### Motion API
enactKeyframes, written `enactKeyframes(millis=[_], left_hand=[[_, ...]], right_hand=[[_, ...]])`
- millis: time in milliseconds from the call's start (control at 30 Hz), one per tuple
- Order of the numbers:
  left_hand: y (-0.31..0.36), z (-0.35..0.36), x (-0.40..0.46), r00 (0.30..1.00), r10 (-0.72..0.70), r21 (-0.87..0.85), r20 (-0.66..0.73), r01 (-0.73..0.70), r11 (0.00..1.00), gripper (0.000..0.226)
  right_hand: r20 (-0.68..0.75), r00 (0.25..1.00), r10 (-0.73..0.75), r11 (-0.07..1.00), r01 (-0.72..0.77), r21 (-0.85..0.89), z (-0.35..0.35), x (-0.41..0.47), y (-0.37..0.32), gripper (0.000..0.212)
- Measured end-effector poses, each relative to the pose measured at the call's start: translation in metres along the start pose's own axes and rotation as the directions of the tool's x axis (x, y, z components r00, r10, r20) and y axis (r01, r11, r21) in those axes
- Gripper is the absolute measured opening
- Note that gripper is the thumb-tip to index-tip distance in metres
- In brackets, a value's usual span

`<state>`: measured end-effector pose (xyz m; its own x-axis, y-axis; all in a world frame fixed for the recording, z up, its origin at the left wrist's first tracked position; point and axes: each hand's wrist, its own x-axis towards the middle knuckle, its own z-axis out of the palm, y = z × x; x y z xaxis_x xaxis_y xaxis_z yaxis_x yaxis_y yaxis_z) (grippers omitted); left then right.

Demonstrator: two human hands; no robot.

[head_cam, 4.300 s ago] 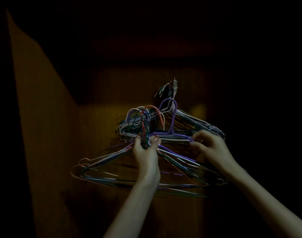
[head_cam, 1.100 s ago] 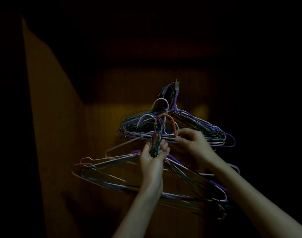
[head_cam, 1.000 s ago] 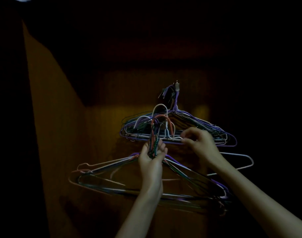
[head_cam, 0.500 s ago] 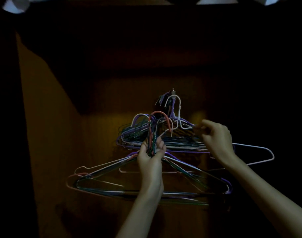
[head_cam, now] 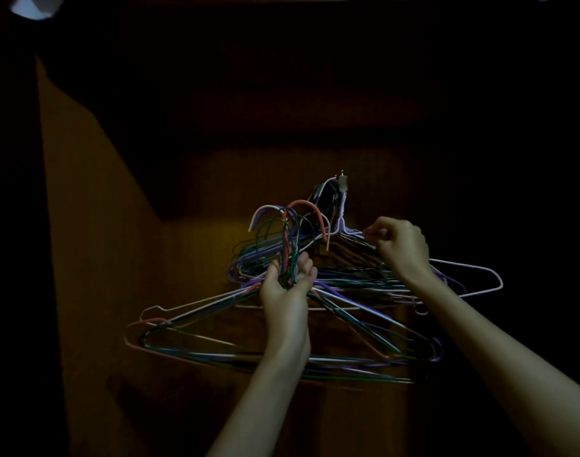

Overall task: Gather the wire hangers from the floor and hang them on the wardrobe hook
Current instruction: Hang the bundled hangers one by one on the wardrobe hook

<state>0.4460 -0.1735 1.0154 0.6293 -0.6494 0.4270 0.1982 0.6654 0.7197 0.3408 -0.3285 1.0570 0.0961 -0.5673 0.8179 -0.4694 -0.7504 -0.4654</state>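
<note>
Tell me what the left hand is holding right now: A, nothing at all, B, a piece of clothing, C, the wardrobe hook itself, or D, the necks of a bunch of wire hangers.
D: the left hand has its fingers curled round the twisted necks of the bunch of wire hangers, whose frames hang below it, short of the wardrobe hook.

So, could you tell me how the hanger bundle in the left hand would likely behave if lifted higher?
The bundle, gripped by the left hand at its necks, looks thin-wired, so probably light. Its splayed wires may snag the hung hangers.
</note>
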Motion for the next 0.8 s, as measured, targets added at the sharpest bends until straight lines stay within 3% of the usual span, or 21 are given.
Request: enactKeyframes(millis=[200,367,633,800], left_hand=[[-0.002,-0.001,0.016,0.999,0.025,-0.011,-0.021,-0.026,1.0,0.043],[-0.005,0.007,0.022,0.998,0.058,0.01,-0.018,-0.058,0.998,0.037],[-0.011,0.014,0.022,1.0,0.02,-0.006,-0.017,-0.02,1.0,0.043],[-0.012,0.018,0.017,0.999,-0.001,0.002,-0.035,0.001,1.0,0.04]], right_hand=[[0.036,0.999,0.034,0.999,-0.035,0.038,0.008,0.006,0.011,0.011],[0.085,0.996,0.025,0.999,-0.028,0.028,0.009,0.008,0.013,0.013],[0.031,0.999,-0.024,0.995,0.027,-0.097,0.008,0.004,0.011,0.011],[0.063,0.998,-0.02,0.994,0.027,-0.103,0.005,-0.003,0.012,0.02]])
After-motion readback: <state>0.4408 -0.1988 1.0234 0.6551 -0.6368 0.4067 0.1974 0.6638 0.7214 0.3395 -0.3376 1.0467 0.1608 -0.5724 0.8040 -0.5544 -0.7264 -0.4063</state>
